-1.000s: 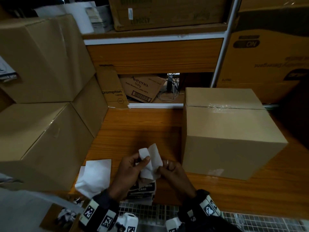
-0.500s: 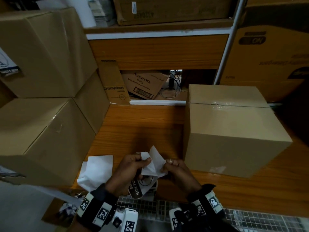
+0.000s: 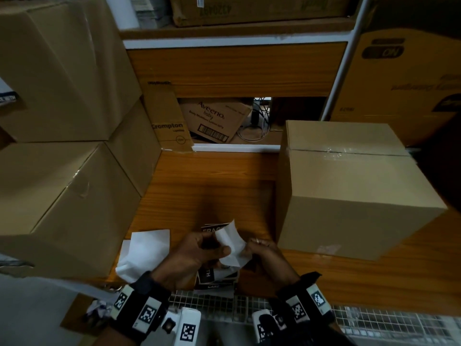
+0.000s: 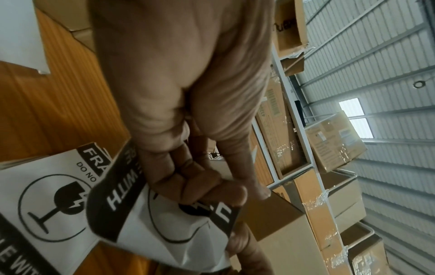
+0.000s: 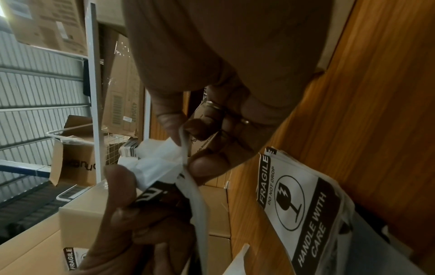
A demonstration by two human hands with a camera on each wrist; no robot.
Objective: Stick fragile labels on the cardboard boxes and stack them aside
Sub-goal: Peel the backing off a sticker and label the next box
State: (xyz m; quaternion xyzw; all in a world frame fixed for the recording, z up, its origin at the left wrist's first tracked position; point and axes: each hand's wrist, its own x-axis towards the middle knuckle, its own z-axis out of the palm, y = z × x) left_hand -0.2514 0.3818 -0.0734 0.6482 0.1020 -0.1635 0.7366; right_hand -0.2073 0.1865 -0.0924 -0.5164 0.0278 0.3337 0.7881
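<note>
Presently, the items stand as follows.

Left hand (image 3: 192, 255): fingers curled round a fragile label (image 4: 164, 219), thumb pressed on its white backing paper (image 3: 230, 245); held low at the near edge of the wooden table (image 3: 212, 186).
Right hand (image 3: 264, 250): thumb and fingertips pinch the edge of the same backing paper, directly beside the left hand; a ring shows on one finger.
Fragile label: black and white, crumpled between the two hands, backing partly peeled up and curling away from it.
Label stack (image 5: 301, 208): flat on the table beneath the hands, top sheet reading FRAGILE, DO NOT DROP, HANDLE WITH CARE.
Loose white sheets (image 3: 144, 253): on the table, just left of the left hand.
Sealed cardboard box (image 3: 354, 193): upright on the table to the right of the hands, clear tape along its top seam; no label on the faces in view.
Stacked cardboard boxes (image 3: 57, 146): two high, at the left edge of the table; the right wrist view shows a fragile label on one box there.
Shelving (image 3: 234, 66): behind the table, holding further cartons.
</note>
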